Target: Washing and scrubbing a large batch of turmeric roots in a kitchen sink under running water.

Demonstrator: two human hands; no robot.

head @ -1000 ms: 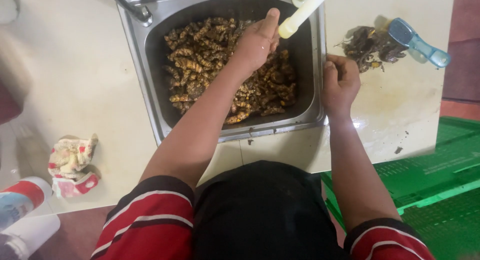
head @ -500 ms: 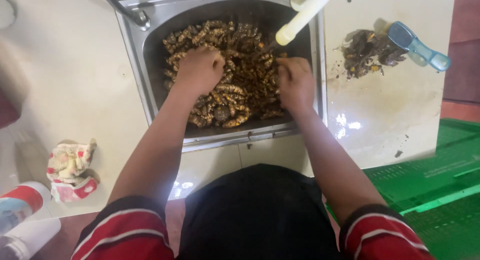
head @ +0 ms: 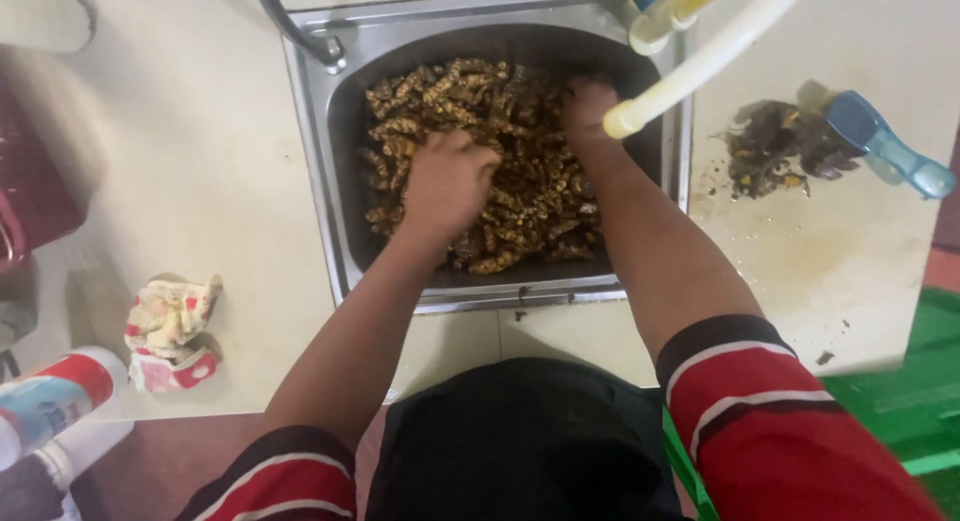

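Both hands are down in a steel sink set into a pale bench. The basin is heaped with knobbly brown-yellow roots, likely turmeric or ginger, which fill it from about 9 o'clock to 3 o'clock. The left hand lies knuckles-up on the middle of the pile, fingers curled into the pieces. The right hand is pushed into the heap at about 1 o'clock, just under the end of a cream hose. The hands are apart, each buried among loose roots; whether either is clamped on one particular piece I cannot tell.

As for progress, the roots look wet and still dark with soil, so the washing seems to be under way rather than done. None of the roots lie cleaned off to one side, and the whole batch sits in the basin.

At 3 o'clock on the bench lies a small mound of dark trimmings touching a blue-handled tool, with wet stains around it. A crumpled cloth lies at 8 o'clock, and a red, white and blue bottle sits lower left. A green crate stands at 4 o'clock on a reddish floor.
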